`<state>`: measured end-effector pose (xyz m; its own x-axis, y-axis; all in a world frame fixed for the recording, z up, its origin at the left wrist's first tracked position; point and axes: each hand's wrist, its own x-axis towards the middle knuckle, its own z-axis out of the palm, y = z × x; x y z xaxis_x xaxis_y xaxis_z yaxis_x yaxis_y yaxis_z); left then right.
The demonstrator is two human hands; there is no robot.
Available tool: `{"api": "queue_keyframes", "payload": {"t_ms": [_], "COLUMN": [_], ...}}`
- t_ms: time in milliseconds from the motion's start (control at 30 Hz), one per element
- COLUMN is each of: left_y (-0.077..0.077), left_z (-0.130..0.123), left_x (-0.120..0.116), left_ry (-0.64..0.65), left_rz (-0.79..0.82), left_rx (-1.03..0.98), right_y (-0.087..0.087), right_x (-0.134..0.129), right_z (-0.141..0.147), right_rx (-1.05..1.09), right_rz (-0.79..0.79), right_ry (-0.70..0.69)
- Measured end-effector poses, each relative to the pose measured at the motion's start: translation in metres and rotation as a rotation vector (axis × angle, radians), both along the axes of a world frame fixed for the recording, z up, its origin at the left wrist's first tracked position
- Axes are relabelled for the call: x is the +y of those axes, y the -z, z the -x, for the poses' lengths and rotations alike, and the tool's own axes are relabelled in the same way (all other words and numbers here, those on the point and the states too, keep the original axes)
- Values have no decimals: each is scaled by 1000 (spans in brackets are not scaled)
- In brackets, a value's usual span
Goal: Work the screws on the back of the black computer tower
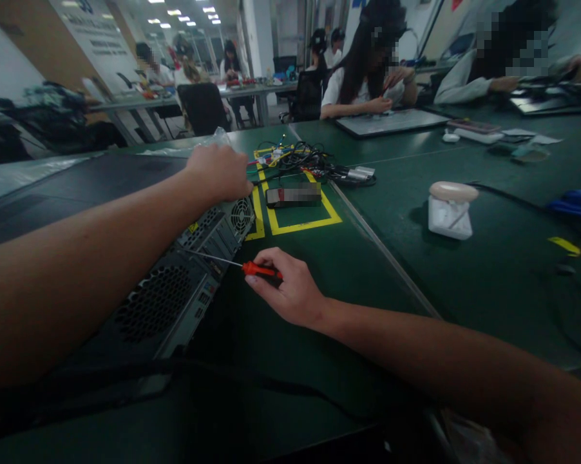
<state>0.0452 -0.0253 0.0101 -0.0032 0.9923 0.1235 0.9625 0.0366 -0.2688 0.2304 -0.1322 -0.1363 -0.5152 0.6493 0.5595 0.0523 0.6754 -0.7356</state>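
A dark desktop computer case lies at the left with its back panel of vents, ports and slot covers toward me. My left hand is closed over the case's far upper edge, knuckles up; its fingertips are mostly hidden. In my right hand is a screwdriver with a red and black handle, gripped between thumb and fingers. The thin shaft points left, and its tip meets the back panel near the slot covers. Whether the tip sits in a screw is too small to tell.
Behind the case, a tangle of cables and a dark phone-like device lie by yellow tape markings. A white earbud case stands at right. A black cable crosses the front. Co-workers sit across the green table.
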Motion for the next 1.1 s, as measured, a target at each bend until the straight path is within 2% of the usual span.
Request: {"api": "queue_keyframes", "payload": {"t_ms": [400, 667, 1100], "left_y": [4, 0, -3], "left_z": [8, 4, 5], "left_x": [4, -1, -6], "left_ry": [23, 16, 7], "left_rz": [-7, 26, 29], "left_rx": [-66, 61, -78], "right_y": [5, 5, 6], "right_x": [2, 4, 2], "right_z": [0, 1, 5], "right_rx": [-7, 21, 55], "right_rz": [-30, -66, -24], "right_ry": [-6, -17, -64]}}
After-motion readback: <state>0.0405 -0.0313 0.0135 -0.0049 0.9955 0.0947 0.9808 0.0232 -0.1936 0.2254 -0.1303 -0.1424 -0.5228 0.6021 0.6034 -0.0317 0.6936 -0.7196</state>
